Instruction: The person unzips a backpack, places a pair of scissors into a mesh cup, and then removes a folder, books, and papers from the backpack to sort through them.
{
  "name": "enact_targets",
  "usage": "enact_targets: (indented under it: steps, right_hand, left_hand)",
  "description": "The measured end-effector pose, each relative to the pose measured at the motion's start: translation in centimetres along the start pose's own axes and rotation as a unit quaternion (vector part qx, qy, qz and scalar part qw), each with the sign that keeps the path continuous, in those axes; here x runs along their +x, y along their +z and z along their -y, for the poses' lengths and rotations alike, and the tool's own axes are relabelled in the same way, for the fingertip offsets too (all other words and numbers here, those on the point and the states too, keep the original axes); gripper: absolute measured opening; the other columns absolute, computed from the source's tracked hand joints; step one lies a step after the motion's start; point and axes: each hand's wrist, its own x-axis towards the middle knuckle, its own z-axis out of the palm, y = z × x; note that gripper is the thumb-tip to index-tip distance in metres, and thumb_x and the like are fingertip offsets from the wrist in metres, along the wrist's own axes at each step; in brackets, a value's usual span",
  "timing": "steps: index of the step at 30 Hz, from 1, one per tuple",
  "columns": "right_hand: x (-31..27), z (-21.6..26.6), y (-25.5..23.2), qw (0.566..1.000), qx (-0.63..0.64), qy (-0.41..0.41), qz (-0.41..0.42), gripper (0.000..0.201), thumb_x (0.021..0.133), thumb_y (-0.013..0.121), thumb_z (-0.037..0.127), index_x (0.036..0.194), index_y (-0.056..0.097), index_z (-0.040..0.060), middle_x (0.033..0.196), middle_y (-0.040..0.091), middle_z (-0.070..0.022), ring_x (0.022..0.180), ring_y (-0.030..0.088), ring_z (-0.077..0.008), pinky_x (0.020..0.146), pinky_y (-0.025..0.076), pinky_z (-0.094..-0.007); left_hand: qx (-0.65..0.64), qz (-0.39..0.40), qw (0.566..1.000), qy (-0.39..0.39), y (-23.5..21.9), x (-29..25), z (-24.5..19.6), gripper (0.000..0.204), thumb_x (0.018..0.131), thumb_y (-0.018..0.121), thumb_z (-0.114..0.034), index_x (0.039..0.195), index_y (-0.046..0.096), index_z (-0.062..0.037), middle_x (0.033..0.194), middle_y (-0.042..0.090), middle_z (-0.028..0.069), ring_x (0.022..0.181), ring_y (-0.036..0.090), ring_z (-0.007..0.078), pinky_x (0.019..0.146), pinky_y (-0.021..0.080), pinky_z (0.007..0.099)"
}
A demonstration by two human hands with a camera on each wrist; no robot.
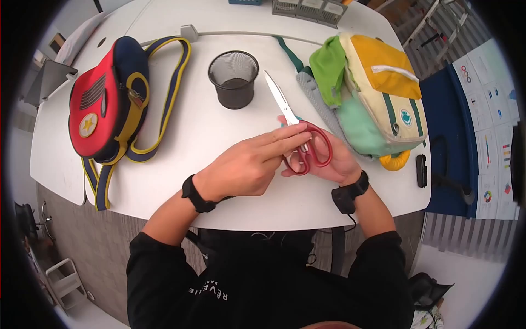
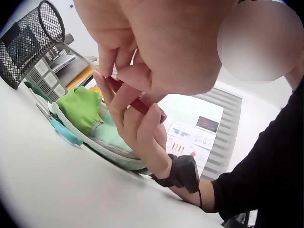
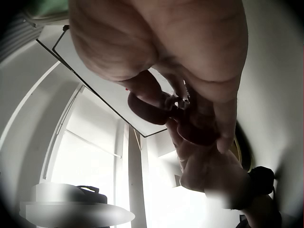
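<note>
Red-handled scissors above the table, blades toward eleven o'clock, left hand pinching them near the pivot, fingers nearly closed, right hand cupped beneath, part-open, fingers curled round the handles, mesh cup stood at ten o'clock, backpack lay at two.

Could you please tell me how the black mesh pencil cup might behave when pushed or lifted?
The black mesh pencil cup is probably light for its size, given its thin, see-through walls. It looks like stiff wire, so it should keep its shape. Being round-sided, it may roll if knocked over.
</note>
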Motion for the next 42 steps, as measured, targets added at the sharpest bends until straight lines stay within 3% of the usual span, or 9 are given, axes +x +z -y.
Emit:
enact_targets:
  steps: [2, 6, 9, 13, 20, 22, 31, 38, 42]
  right_hand:
    - [0.5, -0.6, -0.8, 0.996, -0.006, 0.005, 0.084, 0.073, 0.092, 0.072, 0.032, 0.148, 0.035, 0.0029, 0.107, 0.06, -0.0093, 0.091, 0.063, -0.0196, 0.096, 0.051, -0.0467]
    - [0.0, 0.1, -0.4, 0.984, -0.161, 0.065, -0.051, 0.06, 0.085, 0.075, 0.019, 0.134, 0.045, 0.0002, 0.092, 0.06, -0.0034, 0.081, 0.061, -0.0137, 0.094, 0.055, -0.0458]
    - [0.7, -0.6, 0.1, 0.975, -0.206, -0.011, -0.079, 0.051, 0.086, 0.07, 0.013, 0.129, 0.044, 0.0034, 0.088, 0.06, -0.0043, 0.079, 0.064, -0.015, 0.097, 0.054, -0.0466]
    - [0.5, -1.0, 0.1, 0.978, -0.197, -0.052, -0.046, 0.063, 0.083, 0.071, 0.012, 0.136, 0.039, 0.0047, 0.095, 0.061, -0.0083, 0.087, 0.067, -0.0207, 0.092, 0.054, -0.0415]
    - [0.0, -2.0, -0.6, 0.992, -0.036, -0.015, 0.118, 0.074, 0.078, 0.074, 0.022, 0.141, 0.037, 0.0074, 0.112, 0.057, -0.0161, 0.103, 0.062, -0.0302, 0.093, 0.049, -0.042]
    - [0.0, -2.5, -0.8, 0.984, -0.027, 0.052, 0.169, 0.073, 0.077, 0.074, 0.022, 0.139, 0.039, 0.0063, 0.107, 0.058, -0.0141, 0.1, 0.062, -0.0277, 0.095, 0.049, -0.0417]
    - [-0.4, -2.1, -1.2, 0.985, -0.025, 0.041, 0.166, 0.076, 0.096, 0.04, 0.068, 0.129, 0.046, 0.0, 0.083, 0.059, -0.0091, 0.067, 0.063, -0.0187, 0.087, 0.054, -0.0428]
    - [-0.4, -1.1, 0.0, 0.99, -0.03, 0.019, 0.14, 0.062, 0.099, 0.051, 0.055, 0.126, 0.052, -0.0013, 0.075, 0.059, -0.0069, 0.058, 0.06, -0.0143, 0.071, 0.057, -0.036]
    - [-0.4, -0.2, 1.9, 0.941, -0.318, 0.05, -0.104, 0.027, 0.087, 0.076, 0.014, 0.109, 0.069, 0.0009, 0.068, 0.059, -0.0031, 0.051, 0.058, -0.0052, 0.045, 0.048, -0.0249]
  left_hand:
    - [-0.058, -0.013, 0.998, 0.008, 0.0, -0.1, 0.0, 0.026, 0.06, 0.055, 0.018, 0.083, 0.065, 0.0097, 0.13, 0.061, 0.021, 0.128, 0.055, 0.037, 0.093, 0.056, 0.0405]
    - [-0.081, -0.09, 0.992, -0.02, 0.1, -0.2, 0.1, 0.026, 0.063, 0.052, 0.018, 0.082, 0.066, 0.0065, 0.12, 0.066, 0.0206, 0.123, 0.061, 0.0355, 0.086, 0.057, 0.0378]
    - [-0.114, -0.168, 0.961, -0.187, 0.7, -1.2, 1.2, 0.024, 0.075, 0.052, 0.013, 0.088, 0.069, 0.0025, 0.101, 0.071, 0.0158, 0.095, 0.071, 0.0253, 0.081, 0.056, 0.032]
    - [-0.323, -0.174, 0.861, -0.353, 1.9, -1.1, 2.1, 0.024, 0.096, 0.056, -0.004, 0.116, 0.066, 0.0059, 0.109, 0.07, 0.0149, 0.102, 0.067, 0.0197, 0.089, 0.054, 0.0316]
    - [-0.465, -0.153, 0.806, -0.332, 2.0, -0.7, 2.3, 0.046, 0.103, 0.055, -0.022, 0.138, 0.049, 0.0061, 0.123, 0.064, 0.0228, 0.114, 0.064, 0.0282, 0.098, 0.052, 0.0419]
    - [-0.539, -0.176, 0.753, -0.333, 2.1, -0.7, 1.9, 0.041, 0.101, 0.06, -0.018, 0.133, 0.055, 0.0062, 0.12, 0.067, 0.0159, 0.109, 0.063, 0.0192, 0.091, 0.053, 0.0347]
    - [-0.458, -0.165, 0.811, -0.325, 2.6, -1.9, 2.6, 0.038, 0.106, 0.047, -0.021, 0.13, 0.054, 0.0081, 0.118, 0.066, 0.0244, 0.112, 0.065, 0.0312, 0.093, 0.054, 0.0418]
    - [-0.45, -0.153, 0.817, -0.327, 2.3, -1.6, 2.9, 0.038, 0.106, 0.048, -0.02, 0.13, 0.055, 0.0079, 0.117, 0.067, 0.0237, 0.112, 0.065, 0.0325, 0.089, 0.055, 0.0403]
    - [-0.497, -0.144, 0.784, -0.343, 1.7, -1.4, 3.0, 0.037, 0.106, 0.047, -0.018, 0.132, 0.052, 0.0076, 0.119, 0.066, 0.0238, 0.112, 0.065, 0.034, 0.093, 0.054, 0.0426]
